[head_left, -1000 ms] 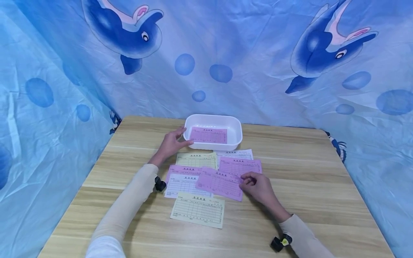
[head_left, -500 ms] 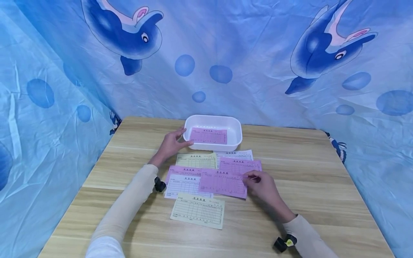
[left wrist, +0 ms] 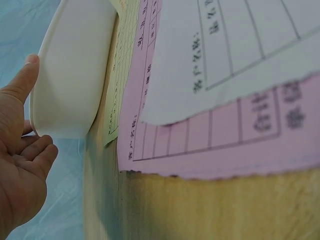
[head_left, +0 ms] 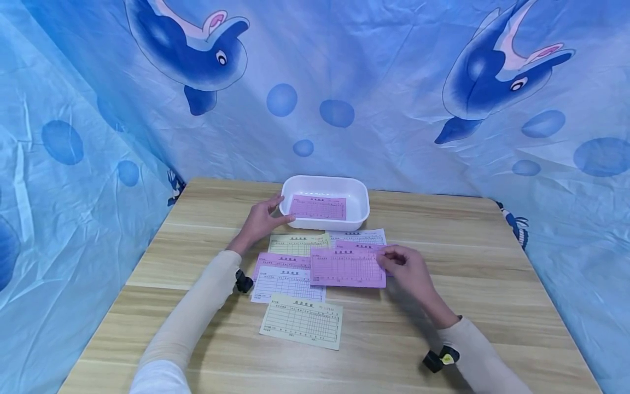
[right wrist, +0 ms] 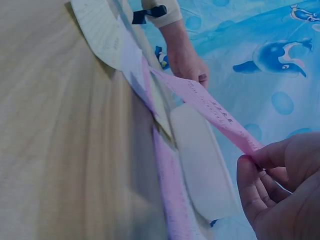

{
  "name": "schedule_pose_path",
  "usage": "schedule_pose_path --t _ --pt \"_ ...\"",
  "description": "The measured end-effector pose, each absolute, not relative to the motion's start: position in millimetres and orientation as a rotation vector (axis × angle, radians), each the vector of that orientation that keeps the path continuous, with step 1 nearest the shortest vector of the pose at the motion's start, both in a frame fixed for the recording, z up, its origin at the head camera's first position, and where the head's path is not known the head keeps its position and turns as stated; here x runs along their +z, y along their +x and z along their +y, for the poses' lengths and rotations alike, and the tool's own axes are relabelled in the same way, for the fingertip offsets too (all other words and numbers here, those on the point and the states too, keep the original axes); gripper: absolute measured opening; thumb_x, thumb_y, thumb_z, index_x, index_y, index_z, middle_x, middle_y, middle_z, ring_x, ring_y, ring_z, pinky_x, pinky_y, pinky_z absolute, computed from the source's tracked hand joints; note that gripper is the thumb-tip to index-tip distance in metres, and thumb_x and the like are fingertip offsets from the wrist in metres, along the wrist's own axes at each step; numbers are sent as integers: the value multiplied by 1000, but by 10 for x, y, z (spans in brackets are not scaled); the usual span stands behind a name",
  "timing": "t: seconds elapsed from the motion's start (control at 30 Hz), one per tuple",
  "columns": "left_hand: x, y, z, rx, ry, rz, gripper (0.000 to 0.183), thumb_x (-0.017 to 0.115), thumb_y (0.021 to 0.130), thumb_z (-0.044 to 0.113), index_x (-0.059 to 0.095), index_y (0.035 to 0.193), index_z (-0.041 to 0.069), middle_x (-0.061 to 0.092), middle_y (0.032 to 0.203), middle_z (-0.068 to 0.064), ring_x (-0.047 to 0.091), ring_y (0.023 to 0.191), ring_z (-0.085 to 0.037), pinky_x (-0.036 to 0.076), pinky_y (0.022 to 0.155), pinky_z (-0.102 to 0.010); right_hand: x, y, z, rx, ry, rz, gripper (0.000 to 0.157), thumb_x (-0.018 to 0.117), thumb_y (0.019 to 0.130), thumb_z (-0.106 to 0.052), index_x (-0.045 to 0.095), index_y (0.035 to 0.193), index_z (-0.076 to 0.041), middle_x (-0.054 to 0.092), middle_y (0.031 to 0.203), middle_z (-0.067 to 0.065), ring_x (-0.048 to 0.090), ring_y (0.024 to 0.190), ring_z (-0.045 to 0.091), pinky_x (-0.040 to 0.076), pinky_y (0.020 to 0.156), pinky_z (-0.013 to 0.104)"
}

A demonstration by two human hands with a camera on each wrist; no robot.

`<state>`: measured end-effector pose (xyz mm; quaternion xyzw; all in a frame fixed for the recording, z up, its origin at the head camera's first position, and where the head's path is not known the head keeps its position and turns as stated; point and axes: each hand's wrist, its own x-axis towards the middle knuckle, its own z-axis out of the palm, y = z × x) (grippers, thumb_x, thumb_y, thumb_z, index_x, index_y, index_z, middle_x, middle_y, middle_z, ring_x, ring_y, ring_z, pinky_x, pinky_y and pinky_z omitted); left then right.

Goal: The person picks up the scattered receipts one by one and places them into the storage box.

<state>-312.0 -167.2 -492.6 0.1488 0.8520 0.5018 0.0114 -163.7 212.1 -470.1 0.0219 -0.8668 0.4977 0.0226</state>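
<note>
My right hand [head_left: 410,272] pinches the right edge of a pink receipt slip [head_left: 344,269] between thumb and forefinger. The right wrist view shows this slip raised above the other papers. At the table's back, my left hand [head_left: 259,220] holds the left end of a white plastic tray [head_left: 358,203], thumb at the rim [left wrist: 37,85] and fingers curled by its corner. Another pink slip [head_left: 319,208] lies inside. Overlapped by the raised slip in the head view are a second pink slip [head_left: 350,245], a white slip [head_left: 280,287] and a pink one [head_left: 266,259].
A yellow slip [head_left: 295,245] and a white slip [head_left: 376,235] lie just before the tray. Nearest the front is another yellow slip [head_left: 302,322]. The wooden table [head_left: 467,273] is bounded behind by a blue dolphin-print curtain [head_left: 394,153].
My right hand has lifted the pink slip and moved it rightward and slightly up in the head view, turning it level. My left hand and the tray have stayed in place.
</note>
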Motion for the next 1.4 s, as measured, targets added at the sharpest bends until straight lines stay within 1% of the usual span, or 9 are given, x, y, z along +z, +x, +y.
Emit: schedule_pose_path --t 0.27,0.5,0.7,0.8,0.93,1.1,1.23,1.3,1.4 --pt "-4932 -3124 -1677 1568 442 2654 87 83 86 40 43 152 2 30 166 -13 35 150 -29 39 120 -41 -4546 -1730 2115 1580 89 -2644 17 75 94 -12 76 107 -2 74 92 11 69 79 18 64 67 28" --pt "-4942 -3107 -1681 1574 445 2642 87 83 86 41 42 153 3 28 166 -16 34 150 -31 37 121 -45 -4426 -1838 2140 1575 104 -2603 19 75 95 -15 76 107 -1 73 91 12 68 76 12 62 67 24" --pt "-4936 -3088 -1682 1587 440 2648 86 84 85 41 44 152 4 30 165 -16 34 150 -29 38 121 -43 -4298 -1955 2151 1539 131 -2566 22 76 95 -19 76 106 0 74 91 13 68 76 10 62 67 24" --pt "-4938 -3086 -1681 1592 447 2643 86 84 85 40 44 152 4 30 165 -15 34 151 -29 38 121 -43 -4243 -2004 2145 1534 138 -2557 25 76 95 -21 76 107 1 75 93 15 68 77 9 62 67 22" --pt "-4937 -3090 -1681 1600 463 2643 86 84 85 38 44 152 2 30 165 -16 34 151 -29 38 121 -43 -4172 -2070 2116 1543 120 -2548 27 75 95 -22 75 108 1 75 95 16 69 78 7 61 70 21" --pt "-4934 -3090 -1679 1606 477 2646 85 84 85 37 44 151 0 30 165 -17 33 151 -29 38 121 -44 -4068 -2188 2046 1544 87 -2529 28 76 95 -24 75 111 -1 75 98 14 70 80 9 62 73 21" --pt "-4945 -3098 -1684 1597 473 2652 85 84 86 38 44 151 2 30 165 -17 33 151 -28 38 121 -43 -3983 -2311 1975 1580 91 -2481 27 75 95 -21 75 112 0 75 100 15 71 82 12 62 73 20" --pt "-4948 -3105 -1684 1592 467 2654 86 84 85 39 44 151 2 30 165 -17 33 151 -28 38 121 -43 -3964 -2386 1945 1581 89 -2462 25 75 95 -19 75 112 -1 75 101 16 71 82 13 64 76 24" --pt "-4950 -3110 -1679 1582 458 2659 86 84 85 40 44 152 3 30 165 -15 34 150 -29 39 120 -43 -3951 -2497 1901 1588 89 -2432 23 74 96 -16 74 112 0 75 102 17 71 82 14 64 76 25"
